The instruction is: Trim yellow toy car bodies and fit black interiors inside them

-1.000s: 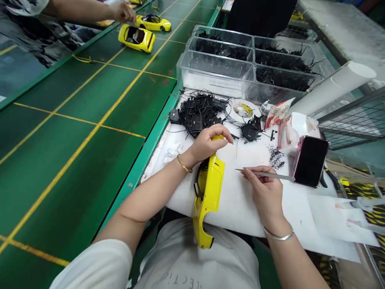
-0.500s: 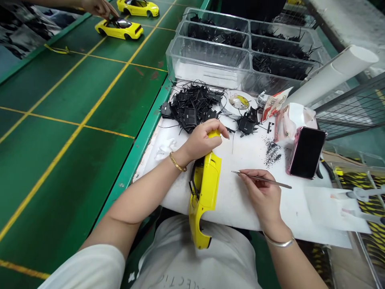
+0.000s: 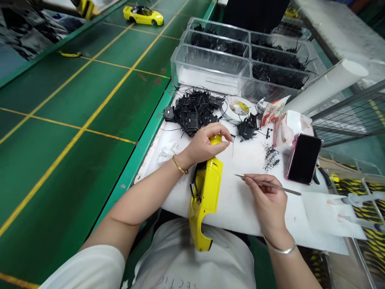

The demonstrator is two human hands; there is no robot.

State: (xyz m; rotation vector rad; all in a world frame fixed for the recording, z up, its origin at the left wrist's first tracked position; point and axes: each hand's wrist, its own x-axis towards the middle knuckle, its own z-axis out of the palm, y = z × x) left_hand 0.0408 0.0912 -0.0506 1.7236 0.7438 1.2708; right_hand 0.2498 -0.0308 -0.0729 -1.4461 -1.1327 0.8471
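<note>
My left hand (image 3: 210,138) grips the far end of a yellow model car body (image 3: 210,184), which stands tilted on its side at the table's front edge. The near end of the body overhangs the edge close to my shirt. Black trim shows inside its window opening. To the right, my right hand (image 3: 267,200) pinches a pair of thin metal tweezers (image 3: 282,188), tips pointing left, apart from the car body. Anything at the tweezer tips is too small to tell. Beyond my left hand lies a heap of black plastic parts (image 3: 192,114) with thin strands.
A clear divided bin (image 3: 210,60) with black parts stands at the back. On the right are a phone (image 3: 303,158), black specks (image 3: 270,157), a tape roll (image 3: 239,107) and syringes (image 3: 361,198). Left runs a green conveyor (image 3: 60,160) carrying a yellow car (image 3: 143,16).
Another person's hand and the nearer yellow car on the conveyor are gone from view. My right hand has shifted slightly right with the tweezers. The left hand keeps its grip.
</note>
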